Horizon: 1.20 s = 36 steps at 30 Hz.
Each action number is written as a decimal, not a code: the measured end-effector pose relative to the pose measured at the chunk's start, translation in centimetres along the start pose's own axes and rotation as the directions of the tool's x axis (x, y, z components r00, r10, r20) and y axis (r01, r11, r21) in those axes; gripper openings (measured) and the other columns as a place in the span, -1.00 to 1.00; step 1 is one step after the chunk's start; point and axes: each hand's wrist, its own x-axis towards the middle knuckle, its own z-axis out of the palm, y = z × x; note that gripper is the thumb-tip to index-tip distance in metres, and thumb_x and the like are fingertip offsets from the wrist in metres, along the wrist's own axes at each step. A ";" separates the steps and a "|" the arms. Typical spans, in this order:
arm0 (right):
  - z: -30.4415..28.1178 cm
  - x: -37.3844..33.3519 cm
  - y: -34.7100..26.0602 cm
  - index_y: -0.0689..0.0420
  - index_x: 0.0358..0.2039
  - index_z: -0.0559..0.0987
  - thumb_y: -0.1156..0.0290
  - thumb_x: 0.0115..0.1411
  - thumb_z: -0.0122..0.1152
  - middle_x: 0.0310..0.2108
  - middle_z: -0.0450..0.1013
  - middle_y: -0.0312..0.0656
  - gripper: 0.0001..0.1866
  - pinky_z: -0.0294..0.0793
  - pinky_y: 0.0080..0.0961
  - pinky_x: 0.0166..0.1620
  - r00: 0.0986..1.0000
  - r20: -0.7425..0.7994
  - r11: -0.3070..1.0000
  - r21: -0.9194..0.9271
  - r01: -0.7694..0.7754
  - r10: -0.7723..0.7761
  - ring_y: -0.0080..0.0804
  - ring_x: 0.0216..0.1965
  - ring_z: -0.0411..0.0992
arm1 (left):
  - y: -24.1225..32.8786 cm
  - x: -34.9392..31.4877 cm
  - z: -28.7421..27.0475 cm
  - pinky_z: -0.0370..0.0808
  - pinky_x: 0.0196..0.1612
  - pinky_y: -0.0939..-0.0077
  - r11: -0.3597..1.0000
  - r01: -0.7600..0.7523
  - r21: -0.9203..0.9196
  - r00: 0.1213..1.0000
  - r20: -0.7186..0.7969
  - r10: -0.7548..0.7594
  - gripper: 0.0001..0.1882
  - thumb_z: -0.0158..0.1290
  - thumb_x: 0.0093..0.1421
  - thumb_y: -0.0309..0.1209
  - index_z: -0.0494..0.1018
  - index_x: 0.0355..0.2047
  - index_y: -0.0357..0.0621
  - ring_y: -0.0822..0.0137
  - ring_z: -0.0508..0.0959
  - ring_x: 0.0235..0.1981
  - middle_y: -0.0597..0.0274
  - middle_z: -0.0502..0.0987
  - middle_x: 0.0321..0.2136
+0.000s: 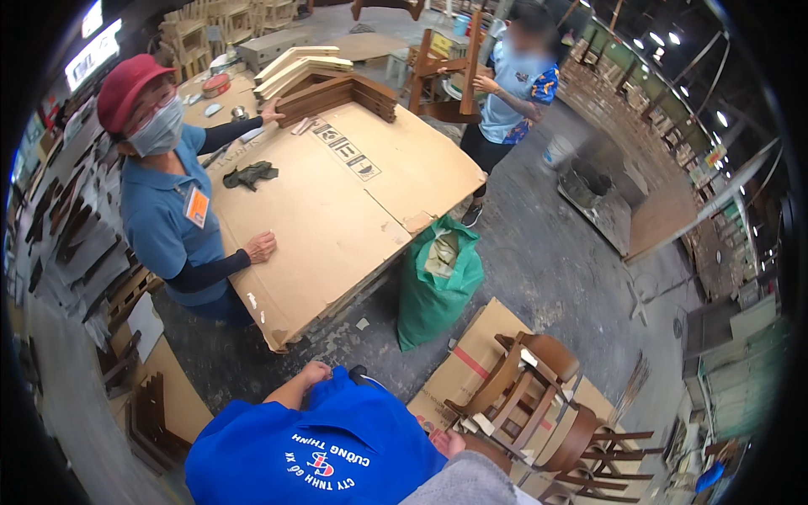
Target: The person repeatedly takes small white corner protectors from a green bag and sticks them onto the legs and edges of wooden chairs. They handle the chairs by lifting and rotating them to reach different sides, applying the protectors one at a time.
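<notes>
We stand with our left fingers (322, 370) curled in front of our blue shirt (311, 438), just short of the near edge of the cardboard-covered tabletop (328, 227); no object shows in them, but we cannot tell whether they are clenched or pinching the shirt. Our right fingers (439, 439) are partly hidden by a grey sleeve (475, 480), and we cannot tell whether they grasp anything or merely hang beside the stacked brown chairs (568, 438). Those chairs lie just to the right of our right fingers, on a flat cardboard sheet (459, 370) that probably guards their finish from the rough floor; the white pieces (528, 358) tucked among them look like padding against rubbing. Ahead of both our hands, a green sack (429, 307) stands open beside the tabletop, perhaps for scraps within easy reach. Far beyond our left fingers, dark wooden frames (337, 99) rest nested, likely to save room, and a co-worker in a red cap (164, 202) keeps one hand against them, the other on the cardboard, seemingly for support. A dark cloth (251, 174) lies nearer to us. Well beyond our right fingers, a second co-worker (509, 93) supports a brown chair frame (449, 111) at the tabletop's far corner.
</notes>
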 end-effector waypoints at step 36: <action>3.3 -5.4 1.7 0.05 -0.03 0.59 0.20 0.41 0.13 -0.20 0.61 -0.12 -0.74 0.63 -0.36 -0.27 0.966 -0.120 0.973 -0.027 0.228 -0.229 -0.29 -0.30 0.63 | 3.3 1.5 -1.0 0.35 -0.60 0.51 0.980 -0.179 0.087 0.965 0.210 0.158 -0.76 0.17 0.36 -0.32 0.64 -0.03 -0.11 0.48 0.51 -0.59 0.31 0.65 -0.44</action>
